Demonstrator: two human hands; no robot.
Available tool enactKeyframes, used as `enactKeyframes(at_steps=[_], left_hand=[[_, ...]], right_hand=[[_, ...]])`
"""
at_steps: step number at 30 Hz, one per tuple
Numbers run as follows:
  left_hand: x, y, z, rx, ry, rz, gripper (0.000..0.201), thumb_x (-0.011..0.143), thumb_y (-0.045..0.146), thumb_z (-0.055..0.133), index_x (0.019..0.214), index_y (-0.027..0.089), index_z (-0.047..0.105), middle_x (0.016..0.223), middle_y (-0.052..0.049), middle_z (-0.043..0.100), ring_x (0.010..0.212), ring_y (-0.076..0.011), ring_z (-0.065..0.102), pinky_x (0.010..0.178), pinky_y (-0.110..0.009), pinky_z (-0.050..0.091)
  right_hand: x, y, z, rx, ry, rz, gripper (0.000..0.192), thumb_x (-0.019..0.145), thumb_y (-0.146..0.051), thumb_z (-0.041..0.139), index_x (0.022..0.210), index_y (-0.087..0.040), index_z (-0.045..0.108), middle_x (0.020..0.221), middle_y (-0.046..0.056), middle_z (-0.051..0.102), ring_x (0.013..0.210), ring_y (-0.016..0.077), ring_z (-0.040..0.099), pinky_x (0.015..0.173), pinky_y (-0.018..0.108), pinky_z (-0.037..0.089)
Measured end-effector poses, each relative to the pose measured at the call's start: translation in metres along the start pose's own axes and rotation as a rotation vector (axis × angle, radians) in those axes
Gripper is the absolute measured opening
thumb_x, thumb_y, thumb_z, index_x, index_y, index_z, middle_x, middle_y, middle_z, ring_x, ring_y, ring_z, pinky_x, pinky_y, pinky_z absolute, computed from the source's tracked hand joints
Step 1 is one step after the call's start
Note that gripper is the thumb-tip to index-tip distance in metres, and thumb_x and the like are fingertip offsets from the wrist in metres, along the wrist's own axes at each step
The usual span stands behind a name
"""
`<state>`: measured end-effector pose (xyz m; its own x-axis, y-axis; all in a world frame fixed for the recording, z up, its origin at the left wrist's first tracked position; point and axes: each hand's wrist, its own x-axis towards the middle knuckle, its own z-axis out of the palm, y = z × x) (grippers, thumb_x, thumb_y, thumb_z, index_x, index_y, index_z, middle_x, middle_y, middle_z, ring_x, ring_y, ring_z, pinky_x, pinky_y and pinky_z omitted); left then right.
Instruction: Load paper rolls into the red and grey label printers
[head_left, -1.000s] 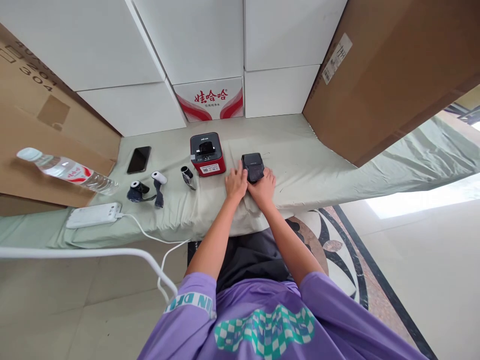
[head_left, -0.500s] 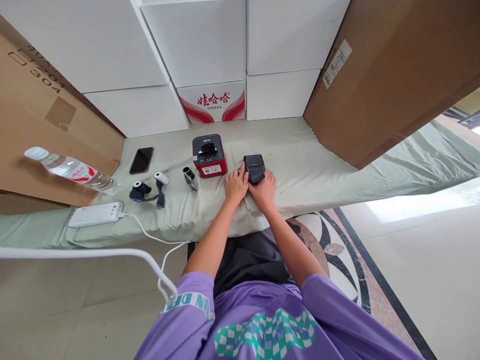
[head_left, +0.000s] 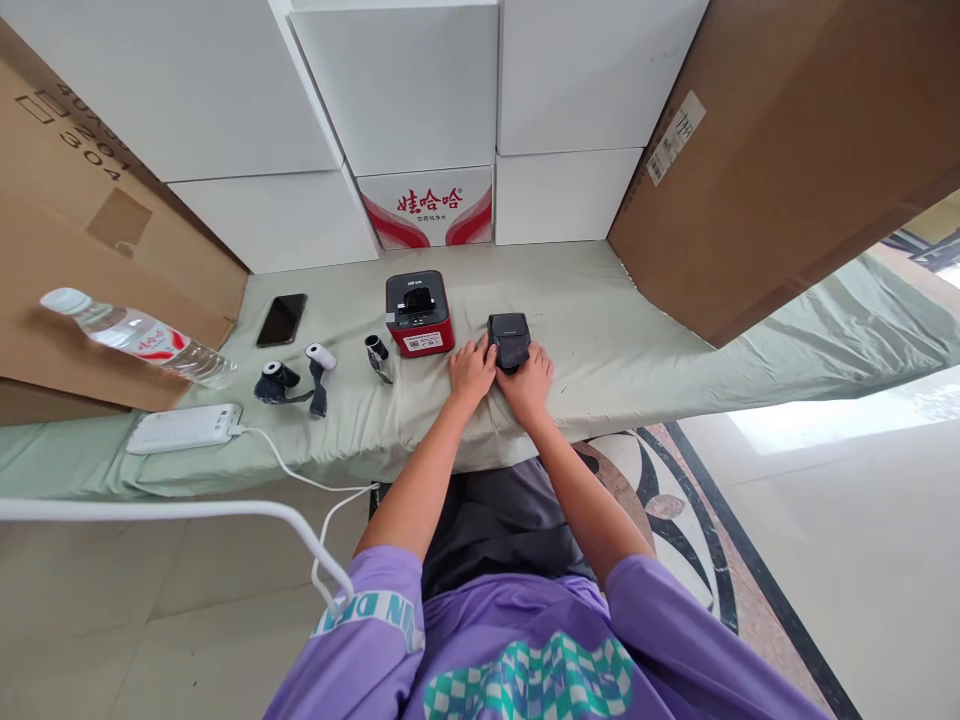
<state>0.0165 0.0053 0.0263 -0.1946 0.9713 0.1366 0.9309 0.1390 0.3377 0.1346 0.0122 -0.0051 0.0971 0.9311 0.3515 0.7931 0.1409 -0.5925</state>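
A long table (head_left: 645, 330) with a pale green cloth over it is carrying everything. A small black box (head_left: 509, 339) is sitting near the front edge, with a red and black box (head_left: 418, 314) just beside it. Further along, a tiny silver thing (head_left: 377, 355), a white-topped roll (head_left: 319, 365) and a dark roll (head_left: 275, 382) are lying near each other. A black phone (head_left: 281, 319) is lying flat behind them. A white pack (head_left: 184, 428) with a cord and a water bottle (head_left: 139, 336) are resting at the far end.

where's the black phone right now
The black phone lies flat on the green cloth at the far left, behind the small rolls, left of the red printer.
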Motion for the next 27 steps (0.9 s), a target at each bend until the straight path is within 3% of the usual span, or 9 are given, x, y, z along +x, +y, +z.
enactKeyframes(at_steps=[8, 27], left_hand=[[0.0014, -0.0019, 0.0066, 0.003, 0.015, -0.006, 0.056, 0.116, 0.045, 0.028, 0.163, 0.026, 0.052, 0.135, -0.013, 0.072, 0.129, -0.0309, 0.065, 0.109, -0.043, 0.047], [-0.0027, 0.0013, 0.0014, 0.019, 0.027, 0.001, 0.058, 0.116, 0.046, 0.024, 0.163, 0.025, 0.052, 0.138, -0.013, 0.071, 0.128, -0.0309, 0.065, 0.109, -0.045, 0.048]], right_hand=[[0.0009, 0.0011, 0.0011, 0.006, 0.014, -0.008, 0.074, 0.090, -0.053, 0.069, 0.144, -0.007, 0.050, 0.146, 0.029, 0.064, 0.144, 0.0407, 0.053, 0.122, 0.054, 0.035], [0.0023, 0.0010, 0.0019, -0.004, 0.043, -0.019, 0.072, 0.090, -0.055, 0.068, 0.141, -0.005, 0.051, 0.141, 0.029, 0.066, 0.141, 0.0407, 0.055, 0.121, 0.054, 0.036]])
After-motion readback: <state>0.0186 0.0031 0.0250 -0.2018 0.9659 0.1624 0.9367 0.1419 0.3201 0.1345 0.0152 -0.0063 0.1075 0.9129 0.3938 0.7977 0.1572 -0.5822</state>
